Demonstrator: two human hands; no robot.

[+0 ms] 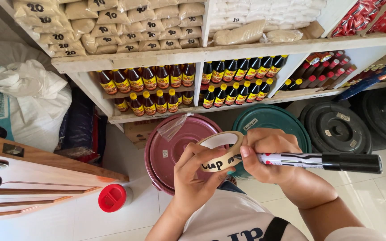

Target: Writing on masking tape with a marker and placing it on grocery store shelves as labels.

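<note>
A roll of beige masking tape (222, 154) sits just below the middle of the frame, pinched in the left hand (193, 180), thumb and fingers curled round its rim so the outer face shows handwriting. The right hand (266, 156) is closed around a black-capped marker (322, 161), its tip end at the tape and its capped end pointing toward the right edge. Directly behind the hands stand a maroon bucket lid (170, 149) and a green bucket lid (273, 119), with two black lids (336, 127) further right. At lower left a red-capped jar (112, 197) stands on the white tiled floor (380, 178). Across the top, wooden shelves (157, 58) carry rows of dark sauce bottles (157, 78) with yellow caps and stacked bagged goods (112, 22).
</note>
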